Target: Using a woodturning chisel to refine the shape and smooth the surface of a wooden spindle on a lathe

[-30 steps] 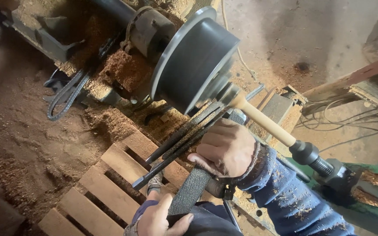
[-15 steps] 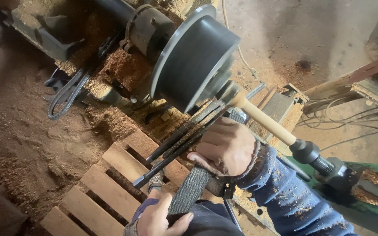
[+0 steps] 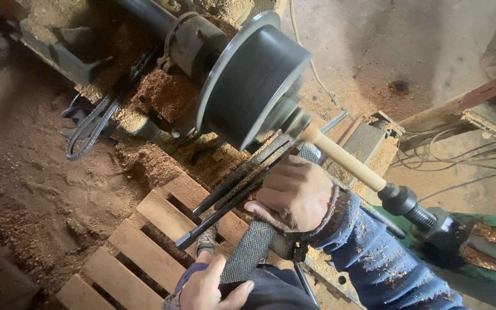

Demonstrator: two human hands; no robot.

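A pale wooden spindle [image 3: 348,163] is mounted on a lathe between a big dark pulley wheel [image 3: 254,86] and a black tailstock centre [image 3: 406,204]. My right hand [image 3: 294,195], in a blue sleeve flecked with shavings, is closed over the upper end of a grey rough-textured strip [image 3: 251,250] just below the spindle's left end. My left hand [image 3: 208,287] grips the strip's lower end at the bottom edge. Where the strip meets the wood is hidden by my right hand.
Several long dark turning tools [image 3: 231,195] lie slanted beside my right hand. A wooden pallet [image 3: 144,241] sits below on a sawdust-covered floor. A loose belt [image 3: 90,129] lies at the left. Green lathe parts [image 3: 477,241] and cables [image 3: 466,158] are at the right.
Both hands keep the same grip on the strip. Only the view has shifted a little.
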